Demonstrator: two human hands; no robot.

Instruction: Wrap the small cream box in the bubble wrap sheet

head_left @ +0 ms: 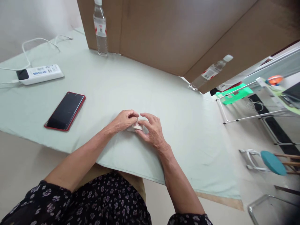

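Observation:
Near the front edge of the cloth-covered table, a small whitish object with faint reddish marks (136, 126) sits low between my two hands. It looks like a little packet, but the fingers cover much of it and its kind is unclear. My left hand (124, 120) has thumb and fingers pinched together at its upper left edge. From the other side, my right hand (152, 128) curves round the object, thumb at the near side and a fingertip on top, the other fingers bent above.
A phone with a red case (65, 111) lies to the left, below a white power bank (41, 74) with cables. One water bottle (100, 34) stands at the back; another bottle (208, 75) is by the cardboard panel (152, 34). A teal stool (273, 162) is off to the right.

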